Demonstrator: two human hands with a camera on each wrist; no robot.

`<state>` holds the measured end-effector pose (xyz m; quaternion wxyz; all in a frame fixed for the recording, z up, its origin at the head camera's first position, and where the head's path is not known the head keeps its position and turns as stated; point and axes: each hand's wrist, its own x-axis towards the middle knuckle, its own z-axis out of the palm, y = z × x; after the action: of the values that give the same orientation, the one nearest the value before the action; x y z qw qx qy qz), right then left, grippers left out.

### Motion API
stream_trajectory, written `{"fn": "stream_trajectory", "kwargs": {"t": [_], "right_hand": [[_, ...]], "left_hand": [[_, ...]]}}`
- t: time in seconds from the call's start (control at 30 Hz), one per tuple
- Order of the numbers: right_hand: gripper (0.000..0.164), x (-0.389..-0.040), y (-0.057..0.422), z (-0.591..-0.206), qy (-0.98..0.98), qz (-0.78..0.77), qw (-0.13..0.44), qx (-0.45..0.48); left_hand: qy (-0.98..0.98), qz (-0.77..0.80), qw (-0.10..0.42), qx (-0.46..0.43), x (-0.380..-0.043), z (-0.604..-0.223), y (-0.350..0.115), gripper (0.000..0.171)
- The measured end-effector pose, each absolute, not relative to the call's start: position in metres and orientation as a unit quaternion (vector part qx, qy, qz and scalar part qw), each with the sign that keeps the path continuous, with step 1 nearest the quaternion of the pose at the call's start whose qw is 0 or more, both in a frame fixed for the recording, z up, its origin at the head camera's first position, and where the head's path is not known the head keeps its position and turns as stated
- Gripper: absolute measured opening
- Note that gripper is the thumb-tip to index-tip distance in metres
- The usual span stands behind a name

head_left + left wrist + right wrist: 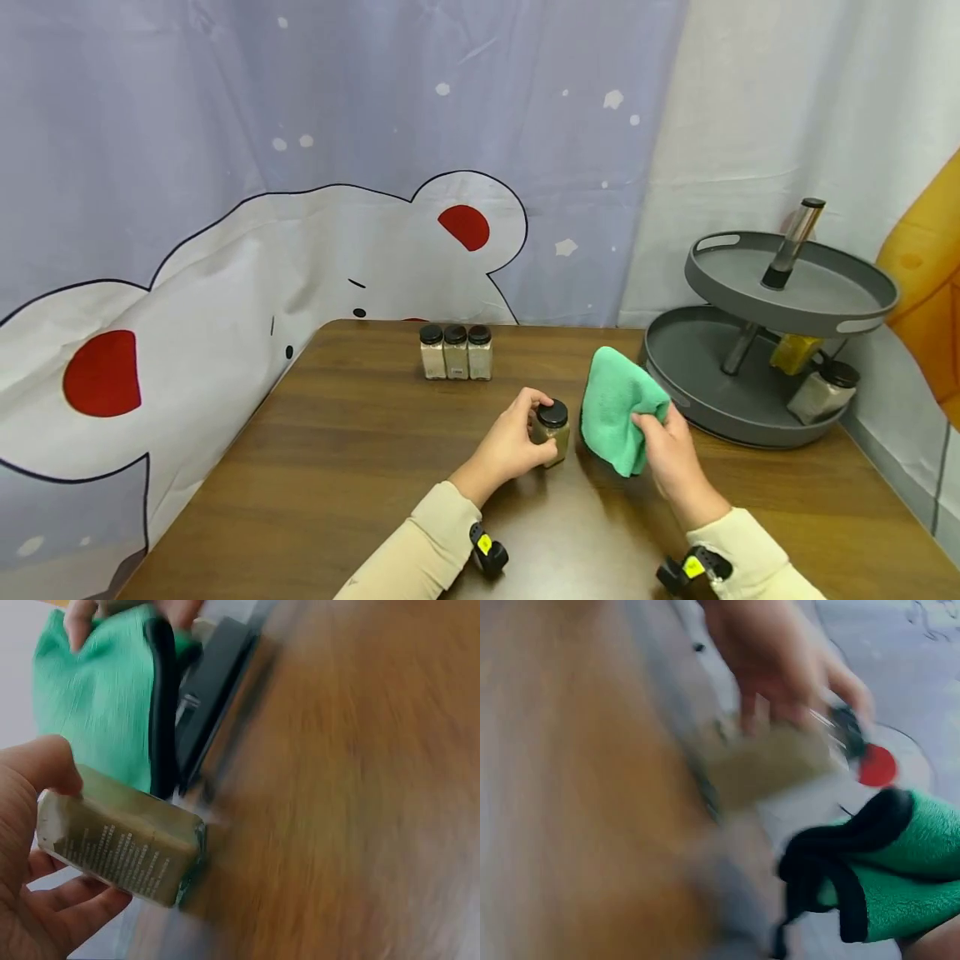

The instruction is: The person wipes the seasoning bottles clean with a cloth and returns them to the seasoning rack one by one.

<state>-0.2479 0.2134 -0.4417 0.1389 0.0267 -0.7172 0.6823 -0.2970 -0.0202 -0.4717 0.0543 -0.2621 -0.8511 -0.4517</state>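
Observation:
My left hand (516, 442) grips a square glass spice jar (553, 435) with a black lid, thumb on one side and fingers at the other. In the left wrist view, the jar (127, 840) shows a brownish filling and small printed text. To its right, my right hand (671, 458) pinches a folded green cloth (618, 412) that hangs beside the jar, apart from it. A dark border edges the cloth (907, 862) in the right wrist view, where motion blurs the jar.
Three black-lidded jars (456, 354) stand in a row near the table's back edge. At the right is a grey two-tier round tray (697, 367); its lower tier holds a tilted jar (823, 392) and a yellow item (793, 354). A printed curtain (337, 242) hangs behind the wooden table (315, 467).

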Motion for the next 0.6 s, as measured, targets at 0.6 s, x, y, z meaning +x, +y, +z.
{"fn": "stream_trajectory", "kwargs": {"t": [0.6], "right_hand": [[0.025, -0.250, 0.164, -0.494, -0.734, 0.676, 0.051, 0.032]], "left_hand": [[-0.846, -0.443, 0.082, -0.285, -0.295, -0.491, -0.014, 0.066]]}}
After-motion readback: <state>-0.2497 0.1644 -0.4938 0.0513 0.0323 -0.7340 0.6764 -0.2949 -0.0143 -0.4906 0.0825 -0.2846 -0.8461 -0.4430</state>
